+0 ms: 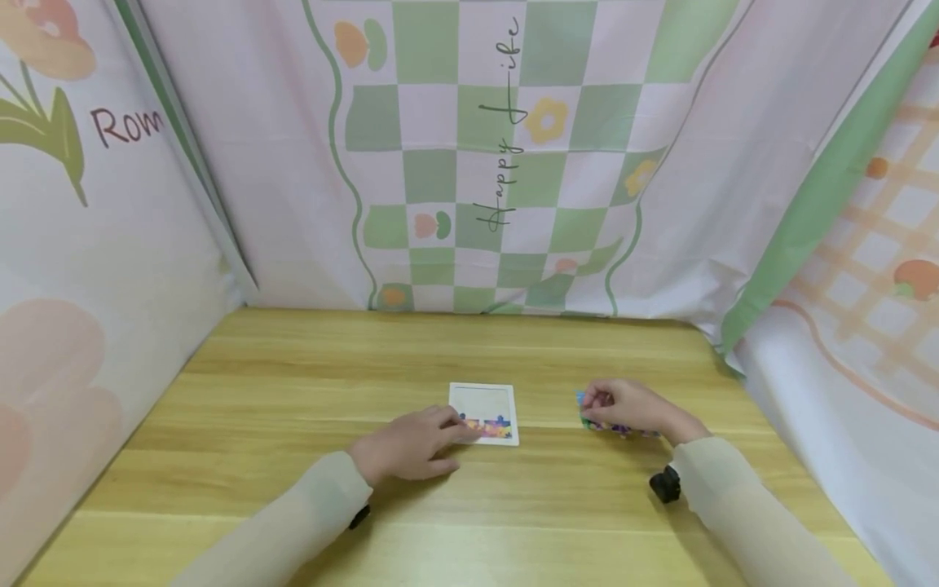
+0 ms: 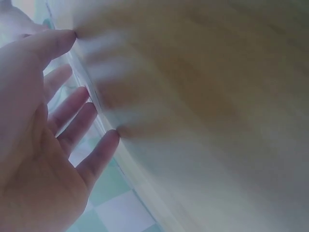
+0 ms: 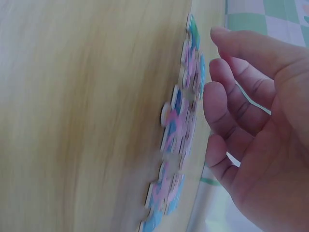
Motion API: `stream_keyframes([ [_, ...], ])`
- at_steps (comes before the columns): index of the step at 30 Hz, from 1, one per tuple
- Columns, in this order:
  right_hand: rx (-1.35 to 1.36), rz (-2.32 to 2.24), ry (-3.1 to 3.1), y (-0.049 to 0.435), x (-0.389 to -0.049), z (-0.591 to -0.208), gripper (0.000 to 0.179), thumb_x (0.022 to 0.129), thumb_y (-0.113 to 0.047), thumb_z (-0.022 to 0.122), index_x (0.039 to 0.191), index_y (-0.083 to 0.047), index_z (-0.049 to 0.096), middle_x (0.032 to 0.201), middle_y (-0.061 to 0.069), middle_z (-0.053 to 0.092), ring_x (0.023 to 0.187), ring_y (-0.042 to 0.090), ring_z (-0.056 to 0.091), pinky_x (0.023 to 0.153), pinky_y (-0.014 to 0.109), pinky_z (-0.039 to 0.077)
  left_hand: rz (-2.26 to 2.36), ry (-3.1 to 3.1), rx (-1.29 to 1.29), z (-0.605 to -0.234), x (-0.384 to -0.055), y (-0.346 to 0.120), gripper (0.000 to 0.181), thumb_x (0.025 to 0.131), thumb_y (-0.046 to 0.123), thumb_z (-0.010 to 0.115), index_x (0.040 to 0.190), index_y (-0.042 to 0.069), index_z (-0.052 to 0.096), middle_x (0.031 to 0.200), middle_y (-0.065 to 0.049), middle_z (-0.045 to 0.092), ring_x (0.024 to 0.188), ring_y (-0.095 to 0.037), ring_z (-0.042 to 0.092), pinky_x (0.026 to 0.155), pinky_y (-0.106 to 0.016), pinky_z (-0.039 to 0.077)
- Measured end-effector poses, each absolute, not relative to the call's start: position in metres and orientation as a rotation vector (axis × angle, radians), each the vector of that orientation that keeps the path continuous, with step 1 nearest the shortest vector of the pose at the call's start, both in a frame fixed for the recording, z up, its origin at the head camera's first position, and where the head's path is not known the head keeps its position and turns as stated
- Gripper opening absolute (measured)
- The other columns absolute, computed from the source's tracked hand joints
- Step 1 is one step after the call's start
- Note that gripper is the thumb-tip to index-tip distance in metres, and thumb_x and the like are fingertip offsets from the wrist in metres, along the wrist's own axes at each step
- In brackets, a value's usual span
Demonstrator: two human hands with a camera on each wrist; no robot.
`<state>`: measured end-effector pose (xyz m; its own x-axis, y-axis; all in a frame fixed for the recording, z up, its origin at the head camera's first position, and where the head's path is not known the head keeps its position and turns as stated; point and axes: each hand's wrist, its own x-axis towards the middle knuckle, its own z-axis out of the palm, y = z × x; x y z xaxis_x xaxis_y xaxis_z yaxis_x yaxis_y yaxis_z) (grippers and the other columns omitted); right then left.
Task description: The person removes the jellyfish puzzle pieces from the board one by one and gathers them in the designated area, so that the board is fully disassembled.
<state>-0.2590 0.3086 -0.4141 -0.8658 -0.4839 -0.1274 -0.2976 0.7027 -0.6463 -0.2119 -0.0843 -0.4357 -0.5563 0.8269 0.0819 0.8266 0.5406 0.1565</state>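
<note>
Your spread left hand (image 1: 411, 442) overlaps the tray's near left (image 1: 482, 401), while your loosely curled, seemingly empty right hand (image 1: 627, 405) is likely choosing among puzzle pieces (image 3: 174, 123), needing a pinch next

Tabletop (image 1: 548, 465) lies free between tray (image 1: 516, 412) and puzzle pieces (image 1: 622, 429); left fingers (image 1: 451, 434) block tray's near-left corner.

Curtained-off spot; home or studio, I can't tell. I'm at a wood-grain table (image 1: 352, 367), closed in on three sides by printed cloth: green-checked back curtain (image 1: 425, 114) reading "Happy Life", flowered left curtain (image 1: 161, 228), plaid right curtain (image 1: 873, 253).
</note>
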Motion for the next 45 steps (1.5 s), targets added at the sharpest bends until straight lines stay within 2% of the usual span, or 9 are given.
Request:
stream_keyframes([
  [5,-0.624,-0.918,2.619,0.296,-0.26,-0.416,0.018,0.095,-0.023,0.072,0.098,-0.007,0.065,0.084,0.006,0.063,0.067,0.02,0.059,0.055,0.027,0.05,0.214,2.783,1.501,-0.435,-0.212,-0.081,0.042,0.1,0.03,0.063,0.14,0.019,0.06,0.125,-0.006,0.057,0.108,-0.017,0.056,0.093,-0.03,0.051],
  [8,-0.644,-0.903,2.621,0.286,-0.261,-0.419,0.017,0.094,-0.025,0.073,0.097,-0.01,0.067,0.083,0.003,0.064,0.065,0.016,0.057,0.052,0.025,0.048,0.206,2.778,1.479,-0.433,-0.212,-0.078,0.039,0.1,0.03,0.063,0.137,0.018,0.062,0.125,-0.005,0.057,0.108,-0.017,0.056,0.093,-0.029,0.05],
  [15,-0.767,-0.899,2.624,0.261,-0.263,-0.422,0.018,0.092,-0.025,0.075,0.101,-0.011,0.07,0.092,-0.004,0.067,0.084,0.015,0.062,0.072,0.028,0.053,0.211,2.76,1.461,-0.432,-0.213,-0.073,0.037,0.1,0.029,0.063,0.134,0.016,0.063,0.129,-0.004,0.056,0.111,-0.016,0.055,0.095,-0.027,0.048],
  [22,-0.904,-0.864,2.645,0.237,-0.262,-0.424,0.028,0.091,-0.029,0.077,0.111,-0.011,0.071,0.108,-0.002,0.07,0.098,0.018,0.064,0.086,0.037,0.054,0.206,2.752,1.519,-0.433,-0.215,-0.069,0.042,0.099,0.027,0.063,0.136,0.008,0.06,0.139,-0.004,0.056,0.127,-0.02,0.053,0.109,-0.032,0.041],
  [32,-1.042,-0.823,2.604,0.214,-0.255,-0.432,0.04,0.092,-0.03,0.075,0.126,-0.01,0.069,0.119,0.004,0.06,0.086,0.015,0.054,0.073,0.029,0.049,0.218,2.683,1.381,-0.432,-0.212,-0.069,0.053,0.101,0.035,0.06,0.146,0.009,0.05,0.152,-0.003,0.046,0.137,-0.022,0.044,0.113,-0.035,0.035],
  [45,-1.038,-0.809,2.587,0.206,-0.254,-0.433,0.036,0.093,-0.027,0.075,0.122,-0.008,0.07,0.105,0.0,0.058,0.079,0.011,0.051,0.07,0.029,0.048,0.245,2.66,1.402,-0.432,-0.21,-0.072,0.054,0.102,0.036,0.059,0.148,0.01,0.048,0.153,-0.005,0.044,0.138,-0.024,0.043,0.114,-0.037,0.035],
])
